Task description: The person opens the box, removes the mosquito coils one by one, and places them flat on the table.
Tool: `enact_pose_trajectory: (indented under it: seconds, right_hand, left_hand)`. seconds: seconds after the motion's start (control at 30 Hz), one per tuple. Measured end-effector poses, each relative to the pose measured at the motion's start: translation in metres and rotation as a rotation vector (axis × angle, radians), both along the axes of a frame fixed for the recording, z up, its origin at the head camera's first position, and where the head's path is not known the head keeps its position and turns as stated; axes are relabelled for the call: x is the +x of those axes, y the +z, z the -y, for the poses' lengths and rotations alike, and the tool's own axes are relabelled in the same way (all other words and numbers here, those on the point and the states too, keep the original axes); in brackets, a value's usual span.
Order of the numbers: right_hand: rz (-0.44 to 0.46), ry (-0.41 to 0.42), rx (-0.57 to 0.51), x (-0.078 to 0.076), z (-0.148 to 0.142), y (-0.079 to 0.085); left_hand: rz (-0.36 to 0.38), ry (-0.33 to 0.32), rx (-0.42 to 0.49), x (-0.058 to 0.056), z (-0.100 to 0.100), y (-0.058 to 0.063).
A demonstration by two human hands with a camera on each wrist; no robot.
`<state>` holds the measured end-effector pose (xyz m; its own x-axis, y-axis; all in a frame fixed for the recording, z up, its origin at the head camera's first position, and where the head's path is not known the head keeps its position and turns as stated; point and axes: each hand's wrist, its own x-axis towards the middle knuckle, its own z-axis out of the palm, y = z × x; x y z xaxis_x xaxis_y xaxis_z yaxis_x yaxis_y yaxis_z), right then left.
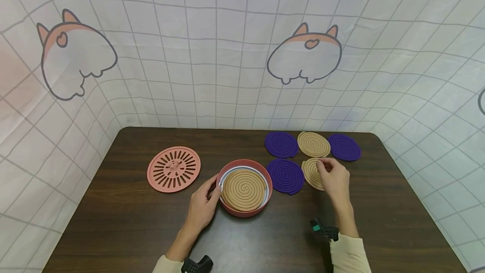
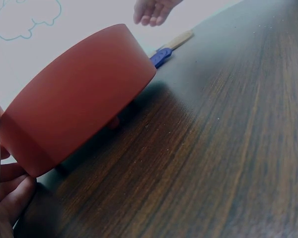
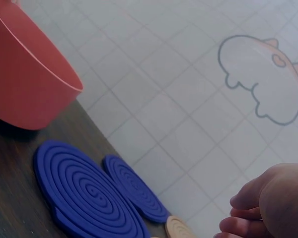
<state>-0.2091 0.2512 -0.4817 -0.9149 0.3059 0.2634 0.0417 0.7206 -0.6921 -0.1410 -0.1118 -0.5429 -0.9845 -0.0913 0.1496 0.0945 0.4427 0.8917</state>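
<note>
In the head view my left hand (image 1: 202, 205) grips the left side of a round red mosquito coil holder (image 1: 267, 172), thumb at its rim. The left wrist view shows the holder's wall (image 2: 84, 89) with fingers around its lower edge. A tan mosquito coil (image 1: 244, 189) lies inside on a white and blue lining. My right hand (image 1: 335, 180) hovers above a tan coil (image 1: 311, 174) on the table, partly covering it from above. In the left wrist view that hand (image 2: 154, 10) is apart from the coil below, its fingers loosely bent and nothing between them.
Around the right hand lie purple coils (image 1: 285, 176) and another tan coil (image 1: 313, 144), close together on the dark wooden table (image 1: 132, 231). A pink slotted lid (image 1: 174, 151) lies left of the holder. A white tiled-pattern curtain (image 1: 235, 54) hangs behind the table.
</note>
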Motion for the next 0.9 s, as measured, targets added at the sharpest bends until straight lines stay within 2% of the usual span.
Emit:
enact_pose_trajectory:
  seconds: [0.3, 0.5, 0.9]
  right_hand:
    - [-0.030, 0.028, -0.009, 0.000, 0.011, 0.001]
    - [-0.019, 0.053, -0.013, 0.001, 0.019, 0.003]
    - [-0.042, 0.149, -0.012, 0.003, 0.034, 0.002]
  left_hand:
    - [0.009, 0.001, 0.006, 0.000, 0.000, 0.000]
    - [0.010, 0.002, 0.003, 0.000, 0.000, 0.000]
    - [0.008, 0.003, 0.007, 0.000, 0.000, -0.001]
